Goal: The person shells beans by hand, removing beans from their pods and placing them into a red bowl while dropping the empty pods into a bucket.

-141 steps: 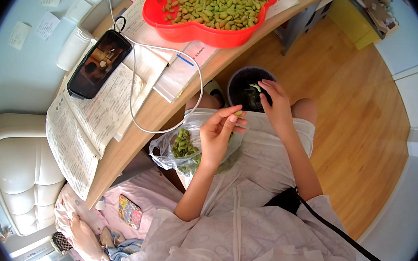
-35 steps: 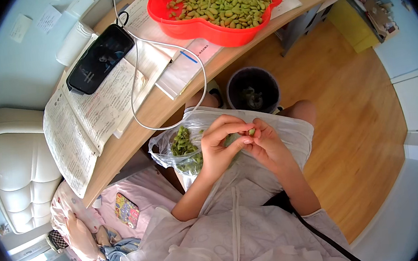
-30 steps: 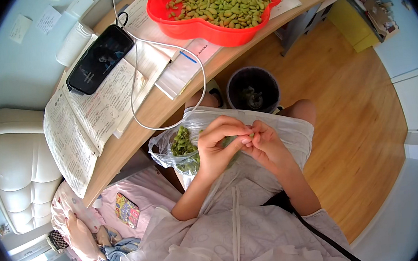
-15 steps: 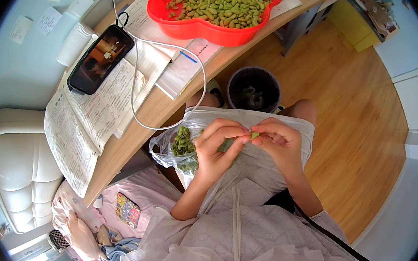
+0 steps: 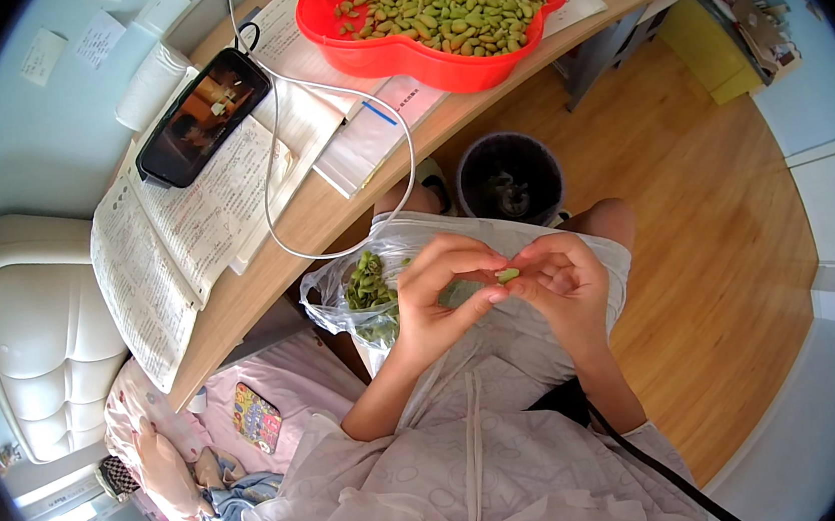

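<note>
Over the lap, left hand point(image 5: 436, 294) and right hand point(image 5: 565, 281) now both pinch one green pod point(image 5: 507, 275); right back from bin point(image 5: 510, 176).

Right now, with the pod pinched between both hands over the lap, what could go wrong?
The pod sits only between fingertips of the left hand and right hand; beans could pop out onto the lap or floor. The open bag of pods rests loosely on the lap and may slide off.
</note>
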{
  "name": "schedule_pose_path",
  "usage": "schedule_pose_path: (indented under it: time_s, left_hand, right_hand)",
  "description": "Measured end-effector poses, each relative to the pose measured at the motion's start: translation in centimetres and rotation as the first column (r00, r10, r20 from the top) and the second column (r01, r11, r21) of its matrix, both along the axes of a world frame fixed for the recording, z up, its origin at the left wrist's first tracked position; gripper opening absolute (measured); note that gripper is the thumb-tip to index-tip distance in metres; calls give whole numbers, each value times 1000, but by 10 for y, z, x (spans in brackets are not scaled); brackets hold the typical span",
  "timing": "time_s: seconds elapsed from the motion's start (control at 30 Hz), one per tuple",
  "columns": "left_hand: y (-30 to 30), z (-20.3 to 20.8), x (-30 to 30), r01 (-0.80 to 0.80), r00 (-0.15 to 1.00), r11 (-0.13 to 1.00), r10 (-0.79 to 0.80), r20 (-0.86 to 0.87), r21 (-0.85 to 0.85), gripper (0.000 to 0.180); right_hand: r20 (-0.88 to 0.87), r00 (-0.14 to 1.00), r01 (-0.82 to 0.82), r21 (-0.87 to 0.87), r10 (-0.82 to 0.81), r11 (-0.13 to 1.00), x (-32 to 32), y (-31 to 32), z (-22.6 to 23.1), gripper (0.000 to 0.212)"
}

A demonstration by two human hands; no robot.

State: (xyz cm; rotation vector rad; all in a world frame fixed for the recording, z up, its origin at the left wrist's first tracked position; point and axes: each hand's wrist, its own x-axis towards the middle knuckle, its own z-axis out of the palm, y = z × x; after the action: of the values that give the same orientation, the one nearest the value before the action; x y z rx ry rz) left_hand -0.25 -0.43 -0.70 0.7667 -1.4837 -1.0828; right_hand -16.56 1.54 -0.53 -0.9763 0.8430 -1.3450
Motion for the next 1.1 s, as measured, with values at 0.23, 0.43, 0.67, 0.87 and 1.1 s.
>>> schedule_pose_path:
  time_s: [0.23, 0.43, 0.67, 0.87, 1.1]
  left_hand:
    - [-3, -4, 3, -27, 998, 998, 30, 57, -59, 14]
    - [-2, -1, 2, -82, 993, 996, 84, 88, -36, 10]
    - [-2, 1, 6, -74, 986, 996, 81, 149, -51, 10]
    - [-2, 1, 6, -46, 985, 999, 47, 167, -10, 8]
    - [3, 6, 0, -149, 941, 978, 187, 282, -149, 12]
  right_hand:
    - [-18, 1000, 14, 9, -14, 1000, -1, -1, 1, 31]
    - [190, 980, -79, 123, 54, 989, 0, -2, -5, 37]
    - [0, 1000, -26, 98, 26, 995, 0, -1, 0, 37]
    - [-75, 995, -53, 108, 62, 993, -3, -2, 10, 37]
    - [28, 995, -100, 152, 96, 983, -4, -4, 1, 41]
